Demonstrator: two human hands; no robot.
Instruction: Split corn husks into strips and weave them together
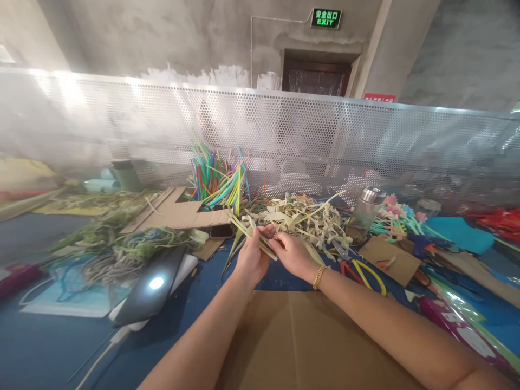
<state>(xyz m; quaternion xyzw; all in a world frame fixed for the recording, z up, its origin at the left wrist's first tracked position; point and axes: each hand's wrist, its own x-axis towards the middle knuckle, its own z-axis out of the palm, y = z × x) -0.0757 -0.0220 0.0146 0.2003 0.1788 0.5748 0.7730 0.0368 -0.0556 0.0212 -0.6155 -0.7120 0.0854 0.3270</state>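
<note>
Pale yellow-green flat strips, like dried plant leaf (pixel 242 226), are pinched in my left hand (pixel 252 255), their ends sticking out to the upper left and lower right. My right hand (pixel 287 250), with a gold bracelet on the wrist (pixel 319 277), meets the left one at the strips. Its thumb and fingers are closed on the strip work, though the exact point of grip is partly hidden. Just behind both hands lies a heap of curled pale strips (pixel 320 219). A brown cardboard sheet (pixel 292 336) lies under my forearms.
Pliers or scissors with red and yellow handles (pixel 371 276) lie right of my hands, near a glass bottle (pixel 368 208). Colourful pipe cleaners (pixel 215 176) stand behind. A black phone-like slab (pixel 152 284) and green fibres (pixel 142 246) are at left. A perforated metal screen (pixel 260 124) bounds the table.
</note>
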